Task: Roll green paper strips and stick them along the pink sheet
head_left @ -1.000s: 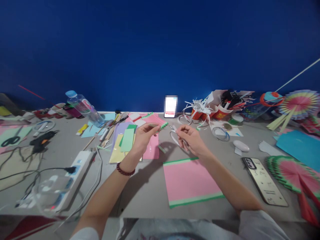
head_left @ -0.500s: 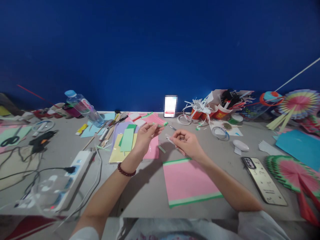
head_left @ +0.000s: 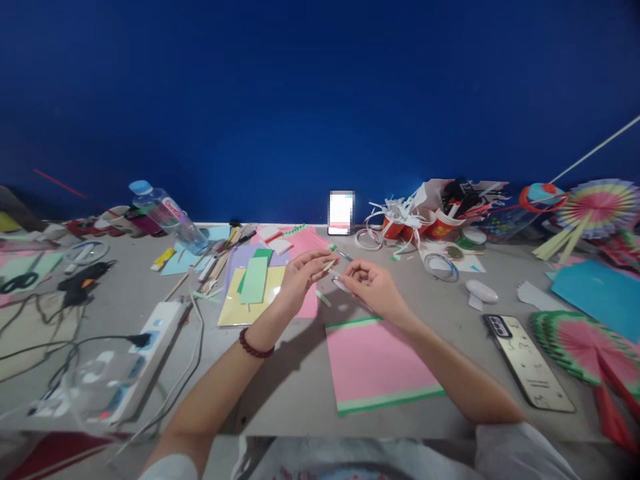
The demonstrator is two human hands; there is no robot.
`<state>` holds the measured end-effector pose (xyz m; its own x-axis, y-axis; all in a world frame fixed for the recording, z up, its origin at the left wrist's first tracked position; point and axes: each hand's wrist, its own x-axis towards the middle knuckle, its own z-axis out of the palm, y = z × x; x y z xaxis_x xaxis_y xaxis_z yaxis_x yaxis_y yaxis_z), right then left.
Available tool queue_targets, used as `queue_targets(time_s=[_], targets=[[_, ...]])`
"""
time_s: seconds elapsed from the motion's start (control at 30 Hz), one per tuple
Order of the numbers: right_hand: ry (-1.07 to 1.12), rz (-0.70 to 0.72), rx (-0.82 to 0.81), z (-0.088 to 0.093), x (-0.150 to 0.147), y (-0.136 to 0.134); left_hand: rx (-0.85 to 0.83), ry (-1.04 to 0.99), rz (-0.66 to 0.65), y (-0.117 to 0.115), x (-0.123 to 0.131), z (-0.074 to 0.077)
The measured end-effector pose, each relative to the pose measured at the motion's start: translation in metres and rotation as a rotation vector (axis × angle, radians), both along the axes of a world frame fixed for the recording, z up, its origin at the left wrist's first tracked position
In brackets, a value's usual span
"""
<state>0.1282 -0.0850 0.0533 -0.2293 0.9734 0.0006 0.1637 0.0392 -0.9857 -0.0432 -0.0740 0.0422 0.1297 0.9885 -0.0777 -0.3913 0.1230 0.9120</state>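
My left hand (head_left: 304,275) is raised over the table with its fingertips closed on a small light green paper strip (head_left: 329,265). Close beside it, my right hand (head_left: 373,283) pinches a thin white strip (head_left: 341,284), whose curled end shows near the fingertips. Between the two hands there is only a narrow gap. Below the right hand lies a pink sheet (head_left: 380,367) with green bands along its upper and lower edges. A small pale green scrap (head_left: 323,298) rests on the table between the hands.
Green paper pieces (head_left: 255,280) lie on a yellow packet (head_left: 233,307) at left. A power strip (head_left: 150,353) with cables, a bottle (head_left: 175,217) and a glue gun (head_left: 85,283) stand further left. At right are a phone (head_left: 530,363), paper fans (head_left: 595,353) and cups (head_left: 443,223).
My left hand has shifted right and slightly down, closer to my right hand, bringing the light green strip with it. The right hand has barely moved.
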Motion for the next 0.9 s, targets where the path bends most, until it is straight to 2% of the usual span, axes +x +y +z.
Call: queue_targets(time_s=[0.1,0.2,0.43,0.6,0.8,0.9], targets=[[0.005,-0.001,0.016,0.001,0.001,0.001,0.036,-0.036,-0.026,0.001,0.001,-0.003],[0.005,0.001,0.023,0.004,0.002,0.000,0.056,-0.018,0.015,0.001,0.002,-0.005],[0.019,0.002,0.014,0.006,0.002,0.000,-0.029,-0.001,0.108,-0.003,0.007,-0.003],[0.009,-0.004,0.050,-0.001,0.001,0.002,-0.025,0.071,0.106,-0.006,0.011,-0.006],[0.004,-0.010,0.036,-0.002,0.001,0.003,-0.017,0.184,0.240,-0.005,0.013,-0.011],[-0.001,-0.023,0.033,-0.002,0.001,0.003,-0.007,0.246,0.263,-0.006,0.014,-0.010]])
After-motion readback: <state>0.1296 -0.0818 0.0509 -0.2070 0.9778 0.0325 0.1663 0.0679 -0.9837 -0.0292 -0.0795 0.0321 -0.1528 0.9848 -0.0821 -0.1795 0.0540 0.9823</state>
